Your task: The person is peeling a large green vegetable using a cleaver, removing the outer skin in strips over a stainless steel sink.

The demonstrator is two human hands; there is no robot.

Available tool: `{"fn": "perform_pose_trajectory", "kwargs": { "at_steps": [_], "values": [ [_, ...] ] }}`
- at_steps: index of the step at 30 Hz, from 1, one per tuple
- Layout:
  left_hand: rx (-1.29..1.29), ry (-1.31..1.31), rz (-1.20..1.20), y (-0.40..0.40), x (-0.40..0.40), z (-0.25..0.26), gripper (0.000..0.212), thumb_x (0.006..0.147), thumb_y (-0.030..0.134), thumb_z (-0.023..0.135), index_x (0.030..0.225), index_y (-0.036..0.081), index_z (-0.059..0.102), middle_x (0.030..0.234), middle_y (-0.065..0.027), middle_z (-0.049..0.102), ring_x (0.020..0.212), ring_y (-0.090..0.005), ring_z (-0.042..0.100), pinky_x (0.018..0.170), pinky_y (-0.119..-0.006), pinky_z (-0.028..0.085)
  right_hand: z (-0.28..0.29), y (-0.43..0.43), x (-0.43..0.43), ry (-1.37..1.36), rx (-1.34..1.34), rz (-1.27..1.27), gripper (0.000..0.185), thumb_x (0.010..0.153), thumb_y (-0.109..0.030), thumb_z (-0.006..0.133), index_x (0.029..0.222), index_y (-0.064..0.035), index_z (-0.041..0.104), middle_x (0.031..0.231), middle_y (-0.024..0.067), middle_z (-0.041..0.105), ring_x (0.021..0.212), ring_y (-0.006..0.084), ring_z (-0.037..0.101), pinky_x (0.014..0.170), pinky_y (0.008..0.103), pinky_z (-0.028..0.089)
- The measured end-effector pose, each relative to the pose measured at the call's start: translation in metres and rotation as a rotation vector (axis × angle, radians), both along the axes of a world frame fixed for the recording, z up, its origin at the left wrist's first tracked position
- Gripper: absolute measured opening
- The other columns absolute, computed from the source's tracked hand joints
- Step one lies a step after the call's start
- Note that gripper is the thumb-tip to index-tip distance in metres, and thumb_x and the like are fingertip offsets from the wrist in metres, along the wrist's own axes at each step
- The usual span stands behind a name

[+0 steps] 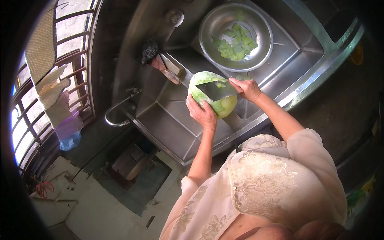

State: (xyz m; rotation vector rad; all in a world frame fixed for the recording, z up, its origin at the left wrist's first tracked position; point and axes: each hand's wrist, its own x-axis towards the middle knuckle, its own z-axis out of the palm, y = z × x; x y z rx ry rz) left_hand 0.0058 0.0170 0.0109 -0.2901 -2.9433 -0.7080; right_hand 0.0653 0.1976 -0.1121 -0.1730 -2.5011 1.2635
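Note:
Over the divider of a double steel sink, my left hand [203, 112] holds a large pale green melon or gourd [227, 105] from its near left side. Its rind is partly pared off. My right hand [247, 89] grips a broad-bladed cleaver [216, 90], whose blade lies flat against the top of the gourd. A bit of green peel rests on the blade. Beyond my hands, a round steel basin [267, 54] stands in the far sink bowl with many green peel pieces [237, 46] inside. The cleaver's handle is mostly hidden by my right hand.
A curved faucet [115, 121] rises at the left of the near sink bowl [177, 120]. A wooden-handled brush [162, 67] and a dark scouring pad [149, 51] lie on the sink's back edge. Cloths [45, 60] hang on the barred window at left.

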Motion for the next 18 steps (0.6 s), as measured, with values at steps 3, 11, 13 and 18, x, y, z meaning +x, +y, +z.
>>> {"fn": "perform_pose_trajectory", "kwargs": {
  "at_steps": [3,11,13,18],
  "values": [
    [0.021,0.019,-0.003,0.000,-0.002,-0.002,0.053,0.088,0.022,0.047,0.136,-0.001,0.043,0.132,-0.0243,0.050,0.121,-0.0422,0.049,0.102,-0.049,0.039,-0.007,-0.003,0.000,-0.049,0.002,-0.001,0.036,0.082,-0.006,0.066,0.117,-0.0122,0.065,0.078,0.0116,0.069,0.060,0.0279,0.066,0.054,0.0376,0.053],
    [0.005,0.007,0.006,-0.003,0.002,-0.003,0.053,0.088,0.021,0.047,0.136,-0.001,0.044,0.132,-0.0249,0.050,0.121,-0.0424,0.049,0.101,-0.048,0.039,-0.023,-0.005,0.005,-0.227,-0.009,-0.037,0.041,0.082,-0.009,0.066,0.121,-0.0221,0.063,0.072,0.0135,0.067,0.063,0.0348,0.065,0.058,0.0450,0.053],
    [0.022,0.004,0.002,0.000,-0.001,-0.002,0.054,0.087,0.022,0.048,0.136,-0.002,0.043,0.133,-0.0248,0.049,0.123,-0.0421,0.047,0.102,-0.049,0.038,-0.025,-0.003,0.003,-0.288,0.004,-0.040,0.042,0.082,-0.011,0.066,0.122,-0.0238,0.063,0.071,0.0141,0.066,0.064,0.0364,0.065,0.059,0.0464,0.053],
    [0.063,-0.062,0.039,0.001,-0.002,-0.001,0.056,0.087,0.025,0.048,0.136,-0.002,0.042,0.135,-0.0250,0.048,0.126,-0.0418,0.044,0.103,-0.051,0.036,-0.011,-0.006,0.010,-0.361,-0.012,-0.036,0.043,0.080,-0.011,0.066,0.120,-0.0257,0.063,0.073,0.0148,0.067,0.066,0.0370,0.066,0.062,0.0485,0.053]
  ]
}}
